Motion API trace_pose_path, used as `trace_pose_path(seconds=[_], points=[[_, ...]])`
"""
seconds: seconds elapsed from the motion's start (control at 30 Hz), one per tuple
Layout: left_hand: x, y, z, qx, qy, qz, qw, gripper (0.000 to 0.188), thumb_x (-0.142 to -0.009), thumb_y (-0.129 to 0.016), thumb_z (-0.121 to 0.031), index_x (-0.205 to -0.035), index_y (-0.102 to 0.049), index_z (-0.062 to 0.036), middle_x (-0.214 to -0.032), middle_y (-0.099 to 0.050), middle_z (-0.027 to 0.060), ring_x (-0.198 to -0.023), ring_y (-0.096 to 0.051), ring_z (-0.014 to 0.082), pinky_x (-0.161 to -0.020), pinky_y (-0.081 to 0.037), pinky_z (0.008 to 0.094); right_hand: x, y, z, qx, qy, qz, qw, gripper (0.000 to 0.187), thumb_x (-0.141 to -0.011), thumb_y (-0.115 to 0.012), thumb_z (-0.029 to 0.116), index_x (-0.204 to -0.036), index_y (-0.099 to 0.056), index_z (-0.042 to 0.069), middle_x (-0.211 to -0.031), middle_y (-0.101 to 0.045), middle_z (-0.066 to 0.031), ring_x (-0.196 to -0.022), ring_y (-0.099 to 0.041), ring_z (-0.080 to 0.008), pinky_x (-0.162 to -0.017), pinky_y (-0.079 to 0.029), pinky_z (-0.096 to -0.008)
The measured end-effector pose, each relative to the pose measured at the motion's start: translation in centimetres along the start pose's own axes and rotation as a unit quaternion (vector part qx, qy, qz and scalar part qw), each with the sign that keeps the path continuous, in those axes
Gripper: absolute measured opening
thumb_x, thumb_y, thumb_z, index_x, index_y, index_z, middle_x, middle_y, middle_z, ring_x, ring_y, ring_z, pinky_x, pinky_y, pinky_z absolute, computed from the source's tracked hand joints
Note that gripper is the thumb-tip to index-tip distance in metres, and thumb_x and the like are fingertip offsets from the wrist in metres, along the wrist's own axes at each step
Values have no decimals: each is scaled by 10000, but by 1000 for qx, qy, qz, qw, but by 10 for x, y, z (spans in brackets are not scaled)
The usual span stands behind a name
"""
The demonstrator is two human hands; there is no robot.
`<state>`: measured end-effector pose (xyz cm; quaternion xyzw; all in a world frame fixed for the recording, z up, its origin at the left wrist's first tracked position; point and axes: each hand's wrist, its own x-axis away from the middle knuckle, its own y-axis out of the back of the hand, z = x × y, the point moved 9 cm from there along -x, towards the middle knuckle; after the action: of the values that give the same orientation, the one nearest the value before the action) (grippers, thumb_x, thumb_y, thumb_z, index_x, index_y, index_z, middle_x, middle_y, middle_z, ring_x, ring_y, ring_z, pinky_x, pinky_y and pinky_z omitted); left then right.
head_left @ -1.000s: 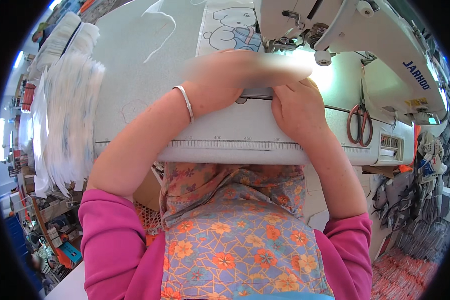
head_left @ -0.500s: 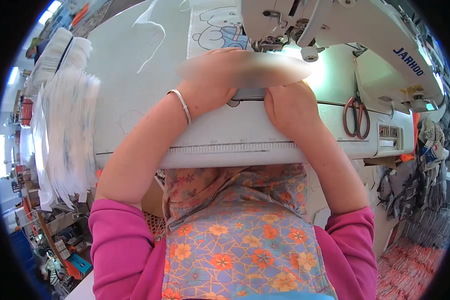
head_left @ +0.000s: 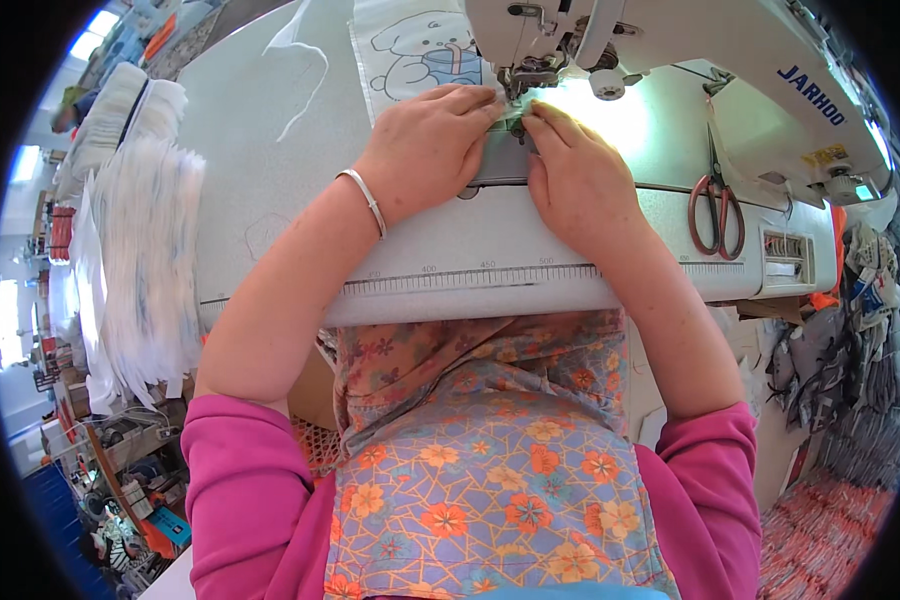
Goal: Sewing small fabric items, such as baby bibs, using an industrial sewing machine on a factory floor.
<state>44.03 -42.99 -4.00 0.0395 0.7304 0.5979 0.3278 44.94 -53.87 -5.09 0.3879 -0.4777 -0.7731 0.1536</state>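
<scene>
A white cloth (head_left: pixel 397 62) printed with a cartoon animal and a blue cup lies on the sewing machine's bed, partly beneath my left hand. My left hand (head_left: pixel 432 145) presses on its near part, fingers together and bent, fingertips close to the presser foot (head_left: pixel 516 92). On the other side of the foot, my right hand (head_left: pixel 582 180) has its fingers drawn together, tips at a pale scrap of cloth (head_left: pixel 513 112) by the needle area. My fingers cover most of the cloth edge there. A bright lamp glows beside the foot.
Red-handled scissors (head_left: pixel 716 215) lie to the right on the white table (head_left: pixel 450 300), which has a ruler strip along its near edge. A stack of white cloth pieces (head_left: pixel 145 260) hangs at the left. A white strip (head_left: pixel 305 85) lies behind. Grey textile bundles (head_left: pixel 820 360) are at right.
The printed cloth has shifted left and tilted slightly relative to the machine. My hands stay beside the presser foot; a smear that covered their fingers earlier is gone. The whole view has shifted a little.
</scene>
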Motion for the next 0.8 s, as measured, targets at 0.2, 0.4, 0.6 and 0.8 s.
trace_pose_path(seconds=[0.2, 0.4, 0.6, 0.8], points=[[-4, 6, -10, -32, 30, 14, 999, 289, -823, -556, -125, -1079, -651, -32, -1134, -633, 87, -1065, -598, 234, -870, -512, 343, 0, -3, -2, 15, -16, 11, 1000, 381, -838, -565, 102, -1208, -555, 15, -1275, -556, -146, -1126, -570, -299, -939, -466, -418], [-7, 2, -1, 18, -22, 91, 995, 306, -852, -558, -153, -1118, -623, -17, -1193, -604, 116, -1139, -558, 268, -952, -456, 400, -1, 6, -11, -4, -48, -13, 999, 329, -841, -566, 112, -1160, -575, 31, -1248, -580, -150, -1110, -575, -319, -929, -460, -436], [19, -16, -13, 21, 76, 69, 994, 432, -908, -534, -202, -1276, -495, 21, -1396, -450, 178, -1309, -405, 341, -1073, -309, 515, 0, 10, -6, -62, -2, -17, 998, 265, -815, -552, 42, -1068, -626, 12, -1181, -616, -126, -1082, -587, -311, -925, -475, -401], [30, -5, -30, 21, 64, 36, 997, 442, -910, -544, -227, -1278, -517, 18, -1365, -489, 151, -1297, -432, 304, -1081, -307, 512, 4, 4, 11, -54, 57, 7, 997, 337, -784, -542, 1, -1109, -631, 9, -1188, -610, -120, -1103, -577, -299, -942, -481, -394]])
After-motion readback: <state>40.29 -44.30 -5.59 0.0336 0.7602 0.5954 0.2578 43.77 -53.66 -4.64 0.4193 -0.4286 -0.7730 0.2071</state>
